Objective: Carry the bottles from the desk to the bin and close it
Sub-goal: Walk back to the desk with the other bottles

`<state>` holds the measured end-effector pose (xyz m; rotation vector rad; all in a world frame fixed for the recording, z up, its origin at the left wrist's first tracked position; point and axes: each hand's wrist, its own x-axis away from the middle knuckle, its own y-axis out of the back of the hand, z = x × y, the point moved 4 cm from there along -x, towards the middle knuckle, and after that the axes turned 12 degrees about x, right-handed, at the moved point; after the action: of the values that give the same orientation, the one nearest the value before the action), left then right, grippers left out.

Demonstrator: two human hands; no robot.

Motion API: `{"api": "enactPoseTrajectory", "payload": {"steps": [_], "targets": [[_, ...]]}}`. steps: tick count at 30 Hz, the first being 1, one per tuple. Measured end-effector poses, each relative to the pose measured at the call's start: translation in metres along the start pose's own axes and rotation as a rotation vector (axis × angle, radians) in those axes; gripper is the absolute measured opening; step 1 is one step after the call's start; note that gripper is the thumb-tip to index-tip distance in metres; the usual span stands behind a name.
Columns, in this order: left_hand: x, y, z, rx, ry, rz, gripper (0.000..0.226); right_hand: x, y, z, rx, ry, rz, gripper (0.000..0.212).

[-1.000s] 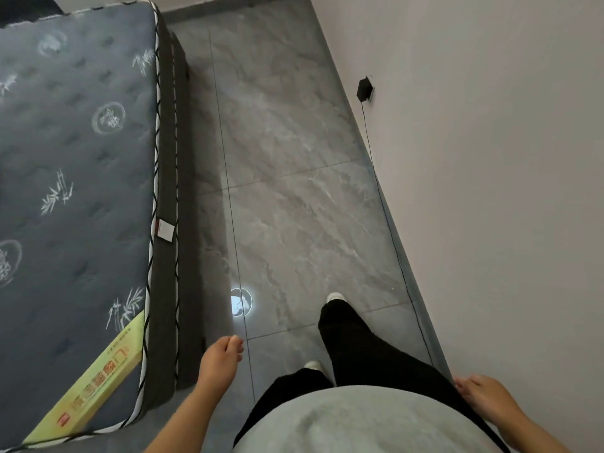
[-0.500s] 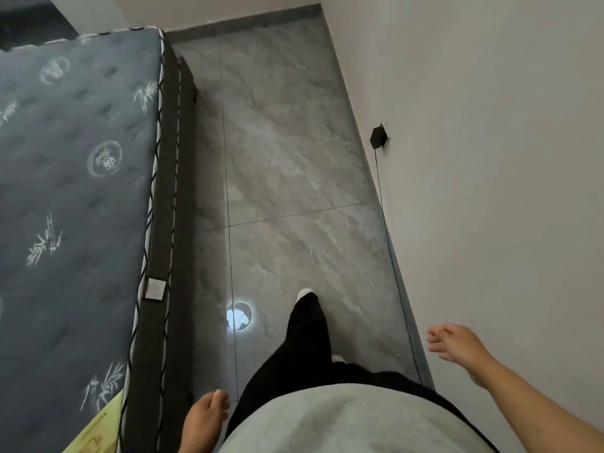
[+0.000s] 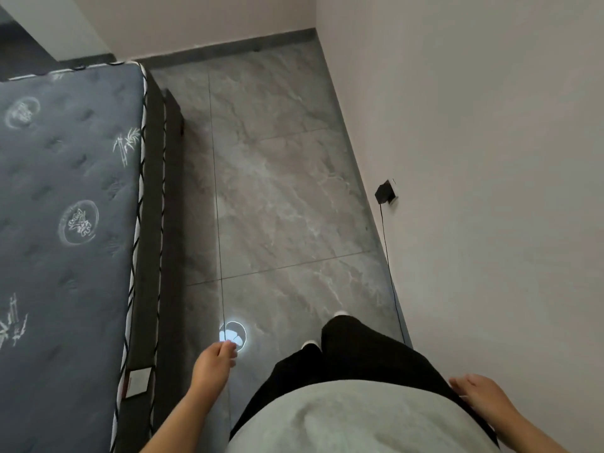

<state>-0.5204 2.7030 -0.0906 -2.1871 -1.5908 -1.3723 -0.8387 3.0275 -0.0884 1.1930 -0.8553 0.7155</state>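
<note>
Between mattress (image 3: 65, 207) and wall (image 3: 490, 158), on grey tiled floor (image 3: 277, 191): one person, two hands, zero bottles or bin in view. Left hand (image 3: 214, 362) hangs loosely curled, empty. Right hand (image 3: 480, 395) relaxed, empty, beside hip. One charger (image 3: 383, 193) plugged into wall.

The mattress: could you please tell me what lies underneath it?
The mattress rests on a dark bed base standing on the grey tiled floor. Whatever lies beneath the base is hidden.
</note>
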Motion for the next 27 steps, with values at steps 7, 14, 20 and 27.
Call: {"api": "enactPoseTrajectory", "payload": {"steps": [7,14,20,27], "targets": [[-0.074,-0.032,-0.102,0.037,-0.015,-0.025,0.026,-0.054,0.056,0.128,0.027,0.05,-0.029,0.021],[-0.096,-0.032,-0.12,0.096,0.113,-0.111,0.026,-0.09,0.112,0.29,0.023,0.2,-0.032,0.022],[-0.141,-0.014,-0.149,0.077,0.203,-0.198,0.026,-0.115,0.116,0.393,0.066,0.227,0.0,0.023],[-0.238,0.006,-0.257,0.074,0.133,-0.169,0.027,-0.139,0.108,0.465,0.07,0.108,0.008,0.028]]}}
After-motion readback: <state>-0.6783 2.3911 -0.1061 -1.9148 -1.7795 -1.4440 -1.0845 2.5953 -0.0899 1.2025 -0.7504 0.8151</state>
